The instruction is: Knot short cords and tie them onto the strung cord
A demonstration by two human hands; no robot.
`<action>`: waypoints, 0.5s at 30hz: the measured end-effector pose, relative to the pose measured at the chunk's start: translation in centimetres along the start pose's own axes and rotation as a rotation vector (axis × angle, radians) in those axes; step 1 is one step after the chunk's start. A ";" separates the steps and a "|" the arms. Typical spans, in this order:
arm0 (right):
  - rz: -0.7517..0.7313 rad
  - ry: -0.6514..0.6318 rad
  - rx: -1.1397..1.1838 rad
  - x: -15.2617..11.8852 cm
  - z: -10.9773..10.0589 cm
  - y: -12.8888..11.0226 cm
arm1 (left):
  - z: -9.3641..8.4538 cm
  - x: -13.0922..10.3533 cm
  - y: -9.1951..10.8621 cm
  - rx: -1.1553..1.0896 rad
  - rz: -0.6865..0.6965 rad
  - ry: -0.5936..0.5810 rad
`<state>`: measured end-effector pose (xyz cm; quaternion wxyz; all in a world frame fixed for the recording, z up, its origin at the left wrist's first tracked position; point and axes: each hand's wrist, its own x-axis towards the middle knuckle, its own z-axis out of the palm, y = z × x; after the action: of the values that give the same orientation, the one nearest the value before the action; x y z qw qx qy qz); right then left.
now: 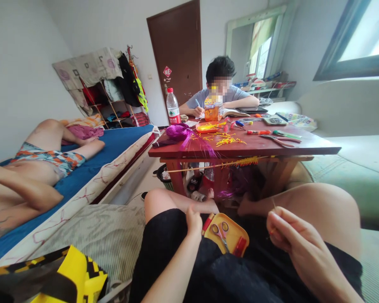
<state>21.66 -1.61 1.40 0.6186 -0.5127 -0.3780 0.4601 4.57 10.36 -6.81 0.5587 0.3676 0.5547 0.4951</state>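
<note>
In the head view, my right hand (292, 235) is held over my right thigh, its thumb and fingers pinched on a thin stick-like piece (274, 204). A speck of red shows below the fingertips. My left hand (194, 221) is closed near my left knee; whatever it may hold is hidden. Between the hands, a yellow tray (242, 230) rests on my lap. Scissors (221, 235) with pinkish handles lie in it beside a small red item (240, 246). A red roll (207, 224) sits at the tray's left edge.
Ahead stands a red table (177, 147) with purple strands (180, 131), yellow small pieces (230, 139), pliers (278, 139) and bottles (173, 107). A person (221, 80) writes behind it. Another person (44, 155) lies on the bed at left. A decorated stick (202, 167) juts below the tabletop.
</note>
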 end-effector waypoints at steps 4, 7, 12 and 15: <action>0.061 -0.094 0.027 0.1 1.3 0.8 | -1.4 -5.2 3.0 0.081 0.153 -0.113; 0.110 -0.127 0.070 0.0 2.5 1.2 | -0.6 -9.3 4.2 0.310 0.230 -0.659; 0.149 -0.241 0.061 0.1 2.7 1.4 | 0.9 -10.8 4.2 0.172 0.141 -0.706; 0.087 -0.446 -0.262 1.3 1.2 3.0 | -0.2 -9.7 4.8 0.056 0.139 -0.569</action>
<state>20.42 0.14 -1.29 0.4282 -0.4900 -0.5390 0.5348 4.74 2.16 0.27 0.6464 0.5440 0.3626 0.3934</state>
